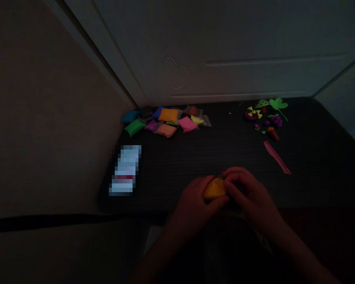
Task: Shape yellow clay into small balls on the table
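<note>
Both my hands meet over the near edge of a dark table (225,154). Between them is a lump of orange-yellow clay (214,188). My left hand (193,199) cups the lump from the left with fingers curled around it. My right hand (247,193) wraps over it from the right and top, fingers bent. Part of the lump is hidden under my right fingers.
Several small bags of coloured clay (165,120) lie at the table's back left. Small finished clay shapes (268,116) sit at the back right, with a pink plastic modelling tool (277,157) in front of them. A lit phone (126,169) lies at the left edge. A white panel stands behind.
</note>
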Demonstrator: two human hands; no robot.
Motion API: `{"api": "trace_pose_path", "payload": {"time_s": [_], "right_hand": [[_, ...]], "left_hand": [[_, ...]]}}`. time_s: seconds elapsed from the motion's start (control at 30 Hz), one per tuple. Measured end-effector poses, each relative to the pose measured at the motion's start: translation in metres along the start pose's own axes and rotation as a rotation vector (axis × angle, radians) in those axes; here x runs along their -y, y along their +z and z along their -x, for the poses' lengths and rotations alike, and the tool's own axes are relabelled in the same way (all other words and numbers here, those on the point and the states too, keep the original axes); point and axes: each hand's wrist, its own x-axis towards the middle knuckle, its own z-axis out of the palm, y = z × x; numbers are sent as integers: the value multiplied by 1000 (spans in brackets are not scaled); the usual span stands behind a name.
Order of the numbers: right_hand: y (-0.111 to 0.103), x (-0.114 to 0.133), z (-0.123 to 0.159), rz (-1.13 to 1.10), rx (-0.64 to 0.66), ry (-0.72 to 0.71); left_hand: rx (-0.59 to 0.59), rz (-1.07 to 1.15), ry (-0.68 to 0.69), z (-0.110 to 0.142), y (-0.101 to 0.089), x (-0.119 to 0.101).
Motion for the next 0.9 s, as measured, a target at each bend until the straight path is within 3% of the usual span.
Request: {"api": "trace_pose_path", "payload": {"time_s": [0.1, 0.3, 0.5, 0.63, 0.9], "right_hand": [[4, 5, 1, 57, -15, -66], [4, 19, 11, 114, 169, -168], [-13, 15, 16, 59, 28, -144], [-16, 10, 16, 51, 27, -113], [-8, 10, 17, 79, 56, -151]], "left_hand": [[41, -7, -6, 1, 1, -4], [132, 102, -46, 2, -6, -8], [152, 243, -63, 2, -10, -4], [130, 289, -30, 1, -8, -1], [43, -35, 126, 2, -9, 3]]}}
